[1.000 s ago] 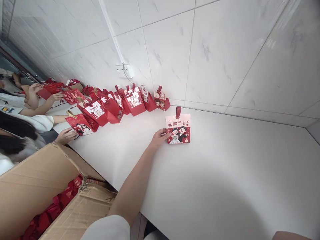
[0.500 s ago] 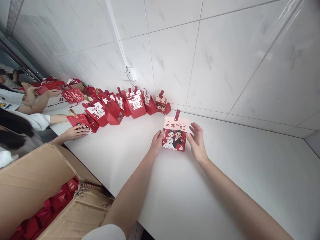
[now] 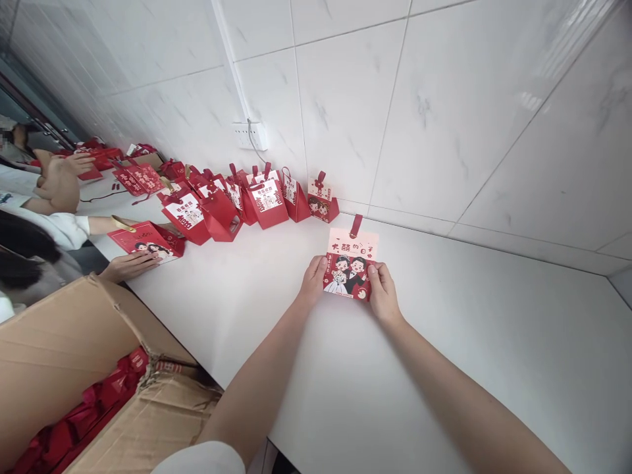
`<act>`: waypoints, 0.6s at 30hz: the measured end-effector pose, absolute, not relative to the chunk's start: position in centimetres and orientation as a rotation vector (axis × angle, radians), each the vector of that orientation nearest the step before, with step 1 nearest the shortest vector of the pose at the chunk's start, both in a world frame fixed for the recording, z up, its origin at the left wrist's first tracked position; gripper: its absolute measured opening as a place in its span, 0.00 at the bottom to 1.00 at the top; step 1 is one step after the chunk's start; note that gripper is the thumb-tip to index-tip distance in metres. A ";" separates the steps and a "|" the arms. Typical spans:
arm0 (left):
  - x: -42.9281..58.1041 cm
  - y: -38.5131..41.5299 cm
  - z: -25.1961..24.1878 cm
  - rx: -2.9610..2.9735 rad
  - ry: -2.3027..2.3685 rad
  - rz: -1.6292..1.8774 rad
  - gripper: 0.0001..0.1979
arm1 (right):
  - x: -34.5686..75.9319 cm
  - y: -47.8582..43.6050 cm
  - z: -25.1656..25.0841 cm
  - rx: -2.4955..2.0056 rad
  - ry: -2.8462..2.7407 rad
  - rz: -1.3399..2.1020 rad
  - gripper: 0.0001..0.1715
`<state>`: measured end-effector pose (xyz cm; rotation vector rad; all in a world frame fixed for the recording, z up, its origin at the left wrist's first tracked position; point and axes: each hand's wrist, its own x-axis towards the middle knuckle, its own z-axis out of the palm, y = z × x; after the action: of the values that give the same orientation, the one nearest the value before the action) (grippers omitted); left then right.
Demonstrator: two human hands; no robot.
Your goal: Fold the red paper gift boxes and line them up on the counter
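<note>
A red and pink gift box (image 3: 349,271) with a cartoon couple on its front stands upright between my hands over the white table. A dark red ribbon loop (image 3: 356,226) rises from its top. My left hand (image 3: 313,281) grips its left edge, with the thumb on the front. On the opposite edge my right hand (image 3: 385,289) is closed the same way, thumb in front. The fingers behind the box are hidden. Beyond it, near the wall, a small gift box with a floral top (image 3: 322,199) stands on the table.
Several red gift boxes (image 3: 266,203) line the wall side of the white table (image 3: 469,316). At lower left is an open cardboard carton (image 3: 59,329) holding red packages. Co-workers sit at left; one person's hand (image 3: 132,264) touches a red box. A socket (image 3: 249,135) is on the wall.
My right hand's fingers, spread beside the box before, have closed on its right edge. The left hand keeps its hold. At left, a co-worker's red box has turned and shifted left.
</note>
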<state>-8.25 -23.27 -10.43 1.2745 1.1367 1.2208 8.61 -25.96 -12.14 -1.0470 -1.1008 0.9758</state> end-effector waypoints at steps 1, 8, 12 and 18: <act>-8.2 -23.2 -10.4 1.296 1.131 1.227 0.23 | 8.6 -26.2 -11.9 -1.076 -1.162 0.913 0.16; -10.6 -22.1 -9.0 1.363 1.373 1.590 0.18 | 8.5 -28.5 -10.2 -0.955 -1.515 0.692 0.20; -13.2 -23.6 -5.2 1.262 1.413 1.610 0.24 | 8.6 -28.7 -10.2 -1.011 -1.439 0.726 0.21; -11.1 -27.3 -0.7 1.742 1.311 1.200 0.24 | 9.1 -27.3 -10.9 -1.092 -1.255 0.828 0.25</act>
<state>-11.08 -27.34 -0.65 1.7415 1.3110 1.2002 9.14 -27.33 -10.85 -1.0921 -1.2546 0.8280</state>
